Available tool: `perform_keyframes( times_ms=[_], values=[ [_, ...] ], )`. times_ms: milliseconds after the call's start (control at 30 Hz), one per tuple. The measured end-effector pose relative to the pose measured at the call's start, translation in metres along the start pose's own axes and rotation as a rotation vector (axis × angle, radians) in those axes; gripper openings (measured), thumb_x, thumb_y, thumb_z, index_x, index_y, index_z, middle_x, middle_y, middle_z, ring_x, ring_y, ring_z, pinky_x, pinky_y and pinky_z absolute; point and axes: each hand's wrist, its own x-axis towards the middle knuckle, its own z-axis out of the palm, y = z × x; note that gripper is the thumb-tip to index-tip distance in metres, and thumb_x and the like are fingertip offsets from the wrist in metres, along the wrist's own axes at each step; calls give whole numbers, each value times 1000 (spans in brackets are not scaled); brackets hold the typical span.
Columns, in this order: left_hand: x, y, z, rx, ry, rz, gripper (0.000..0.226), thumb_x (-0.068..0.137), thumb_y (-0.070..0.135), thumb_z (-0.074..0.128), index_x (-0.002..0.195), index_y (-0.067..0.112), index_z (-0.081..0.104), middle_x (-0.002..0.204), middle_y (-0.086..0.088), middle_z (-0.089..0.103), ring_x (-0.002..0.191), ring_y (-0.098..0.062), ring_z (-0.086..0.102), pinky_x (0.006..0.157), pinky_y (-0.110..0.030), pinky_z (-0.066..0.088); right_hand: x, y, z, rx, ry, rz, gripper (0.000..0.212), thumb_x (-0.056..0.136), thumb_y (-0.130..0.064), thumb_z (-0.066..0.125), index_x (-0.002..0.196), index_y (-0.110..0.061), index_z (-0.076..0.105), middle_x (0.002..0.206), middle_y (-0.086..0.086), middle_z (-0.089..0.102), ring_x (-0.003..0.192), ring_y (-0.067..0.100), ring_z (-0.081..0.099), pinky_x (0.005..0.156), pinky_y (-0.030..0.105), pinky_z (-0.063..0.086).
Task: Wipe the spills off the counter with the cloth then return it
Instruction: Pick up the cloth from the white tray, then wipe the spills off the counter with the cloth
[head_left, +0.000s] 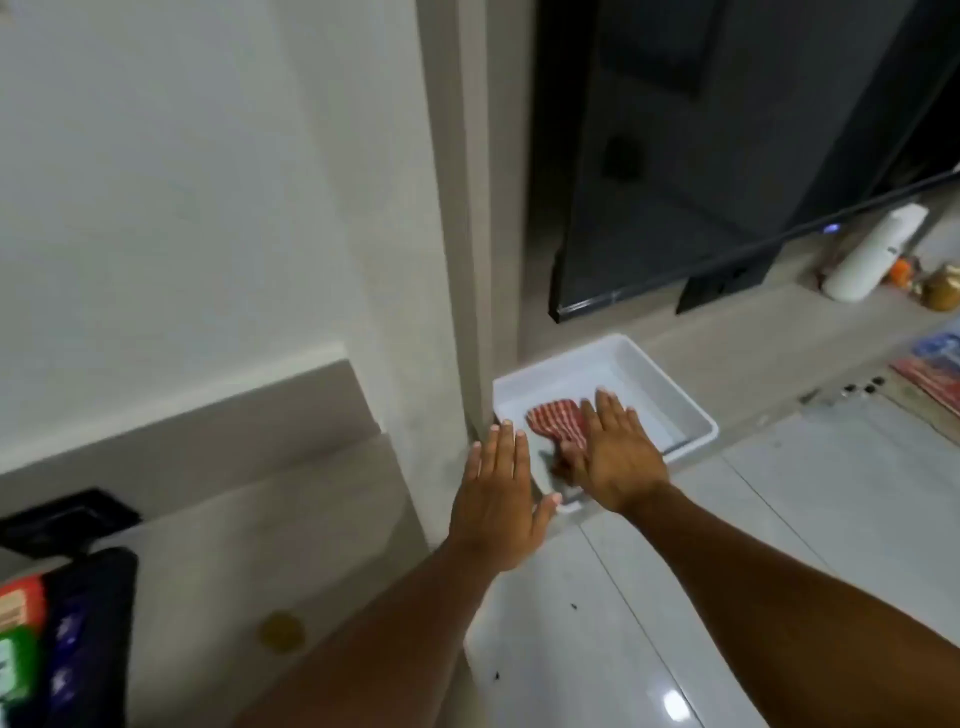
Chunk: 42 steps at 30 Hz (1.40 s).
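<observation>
A red-and-white striped cloth lies inside a white rectangular tray on a low beige ledge beside a wall corner. My right hand is spread flat, palm down, over the near part of the cloth, fingers extended; whether it touches the cloth I cannot tell. My left hand hovers open with fingers straight at the tray's near left corner, holding nothing. The beige counter lies at the lower left, with a yellowish round spot on it.
A black television stands on the ledge behind the tray. A white bottle and small jars sit at far right. Dark packaging is at the lower left. Glossy white floor tiles lie below.
</observation>
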Motion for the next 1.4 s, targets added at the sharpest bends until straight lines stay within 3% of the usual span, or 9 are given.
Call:
perform_keyframes(
  times_ms=[133,400,567,700,867,1000,1100,1200,1400],
  values=[
    [15,13,33,45,33,-57,83,102,57,44,162,5,19,171,-19,19,157,-38,20,127,-48,13,23,0,24,55,-42,35,70,105,-53,18,160,-13,0,168,14,-7,154,31,-9,122,41,-8],
    [39,2,60,60,-15,-17,77,106,58,29,164,12,9,173,-13,11,159,-34,13,129,-45,13,54,-21,56,174,-180,14,80,105,-53,41,159,-26,-12,165,1,-25,150,25,-23,124,47,-1],
    [38,-8,58,80,-22,-35,86,96,63,11,163,10,8,173,-14,12,159,-36,14,127,-46,9,67,-29,60,205,-166,114,80,101,-42,58,159,-32,4,169,-1,-8,155,29,-4,121,46,0],
    [26,-18,41,95,-5,-32,82,104,58,30,163,7,7,173,-16,10,159,-35,12,128,-46,10,65,-32,42,271,-116,129,62,105,-34,51,158,-26,19,168,3,14,153,29,14,123,46,10],
    [0,-40,5,98,12,-60,78,106,54,33,163,7,9,173,-16,9,160,-33,8,130,-48,11,29,-67,13,157,-58,104,86,99,-43,60,158,-35,-3,169,-5,-8,155,28,-4,123,54,7],
    [-50,-54,-21,104,13,-89,74,108,49,30,164,7,5,174,-15,5,160,-32,2,130,-48,4,-31,-129,-2,193,73,-24,79,103,-37,55,159,-34,0,168,-5,-11,155,25,-5,117,42,-5],
    [-121,-73,-30,83,16,-126,73,106,40,35,163,4,8,173,-17,8,160,-33,4,130,-48,3,-87,-180,5,246,65,-91,80,100,-27,61,160,-35,9,169,-3,-5,155,24,0,125,43,5],
    [-196,-96,-30,90,5,-176,76,103,40,38,162,3,8,172,-18,8,160,-34,7,129,-49,5,-140,-221,28,288,20,-101,78,98,-20,61,159,-36,15,169,-2,0,155,22,3,119,34,6],
    [-326,-148,-12,135,-116,-303,78,106,47,34,163,4,3,173,-19,4,160,-34,2,129,-49,5,-221,-272,77,336,-75,-19,86,90,3,59,156,-39,23,168,2,14,152,27,19,120,43,24]
  ],
)
